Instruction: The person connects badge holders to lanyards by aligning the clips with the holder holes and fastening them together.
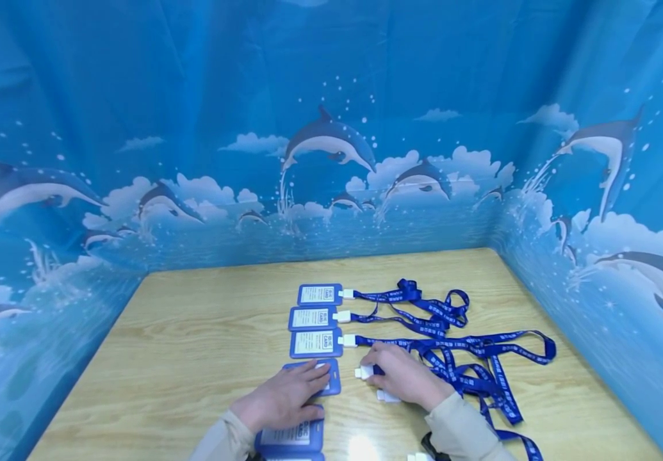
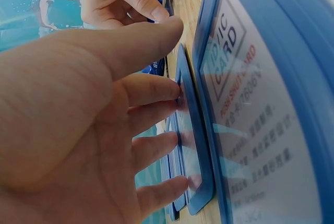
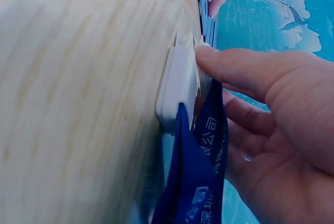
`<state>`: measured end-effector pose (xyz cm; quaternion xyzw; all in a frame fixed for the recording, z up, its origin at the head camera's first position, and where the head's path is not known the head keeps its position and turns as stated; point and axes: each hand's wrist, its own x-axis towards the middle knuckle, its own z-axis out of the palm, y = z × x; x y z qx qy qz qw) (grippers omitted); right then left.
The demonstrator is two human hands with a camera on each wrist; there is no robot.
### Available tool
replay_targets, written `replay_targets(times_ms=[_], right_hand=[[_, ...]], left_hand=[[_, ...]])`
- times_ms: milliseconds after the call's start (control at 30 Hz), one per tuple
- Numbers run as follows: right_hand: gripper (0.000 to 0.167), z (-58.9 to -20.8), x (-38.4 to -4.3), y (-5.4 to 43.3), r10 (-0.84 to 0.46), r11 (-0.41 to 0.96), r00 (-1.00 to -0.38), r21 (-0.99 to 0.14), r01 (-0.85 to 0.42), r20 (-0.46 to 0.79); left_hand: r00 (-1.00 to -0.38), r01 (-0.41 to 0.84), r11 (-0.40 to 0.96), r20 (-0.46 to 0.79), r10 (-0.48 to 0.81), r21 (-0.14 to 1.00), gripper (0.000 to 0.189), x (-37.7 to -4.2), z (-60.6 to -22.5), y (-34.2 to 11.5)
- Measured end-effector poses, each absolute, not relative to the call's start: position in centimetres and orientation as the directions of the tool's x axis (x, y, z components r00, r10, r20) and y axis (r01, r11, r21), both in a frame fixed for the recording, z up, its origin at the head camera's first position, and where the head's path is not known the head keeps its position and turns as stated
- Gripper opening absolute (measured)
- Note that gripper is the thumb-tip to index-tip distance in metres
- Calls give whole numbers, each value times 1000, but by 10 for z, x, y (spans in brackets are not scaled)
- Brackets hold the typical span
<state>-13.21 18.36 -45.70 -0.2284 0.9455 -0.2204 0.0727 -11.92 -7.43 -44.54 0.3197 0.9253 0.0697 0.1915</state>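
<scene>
My left hand [image 1: 285,398] lies with its fingers extended on a blue ID card holder [image 1: 334,379], the fourth from the back. In the left wrist view the fingertips touch that holder's face, while another card holder [image 2: 261,125] stands large beside the hand. Between thumb and fingers my right hand [image 1: 405,374] pinches the white clip [image 1: 364,372] of a blue lanyard, a little right of the touched holder. A second white clip [image 3: 177,85] with its blue strap [image 3: 190,182] lies just beside the pinched one. The right fingertips are partly hidden behind the clips.
Farther back, three card holders [image 1: 316,343] lie in a column, each joined to a white clip and lanyard. Tangled blue lanyards [image 1: 469,381] spread over the right side of the wooden table [image 1: 181,333]. Another white clip [image 1: 419,456] shows at the front edge. A dolphin-print curtain [image 1: 210,96] surrounds the table.
</scene>
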Motion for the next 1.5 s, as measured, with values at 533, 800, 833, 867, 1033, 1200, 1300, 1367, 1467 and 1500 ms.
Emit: replay_targets(times_ms=[533, 800, 833, 867, 1033, 1200, 1300, 1367, 1467, 1500], right_hand=[[31, -459, -135, 177, -505, 781, -863, -425, -458, 2], [31, -460, -136, 172, -538, 765, -843, -431, -479, -20], [31, -460, -136, 172, -538, 764, -843, -434, -477, -21], [31, -460, -136, 172, -537, 765, -843, -435, -475, -23], [31, -459, -136, 173, -533, 764, -846, -432, -479, -4], [31, -459, -137, 175, -532, 765, -847, -426, -482, 2], [32, -459, -137, 175, -528, 770, -849, -429, -473, -11], [32, -458, -137, 174, -523, 773, -852, -431, -464, -21], [33, -458, -136, 173, -518, 777, -855, -436, -455, -31], [33, -458, -136, 172, -517, 777, -855, -436, -454, -32]], left_hand=[[-711, 608, 759, -267, 651, 232, 60, -117, -449, -73], [-707, 616, 756, -270, 654, 220, 58, -116, -453, -70], [-707, 613, 759, -274, 652, 220, 58, -116, -453, -70], [-708, 612, 760, -278, 649, 218, 58, -116, -454, -69], [-711, 613, 762, -275, 647, 209, 60, -117, -452, -69], [-710, 612, 761, -274, 649, 217, 60, -118, -451, -69], [-708, 610, 761, -279, 649, 222, 60, -119, -451, -70], [-707, 611, 760, -280, 650, 222, 60, -119, -451, -70], [-705, 612, 759, -282, 651, 222, 61, -118, -451, -70], [-705, 613, 759, -281, 651, 221, 61, -118, -451, -70]])
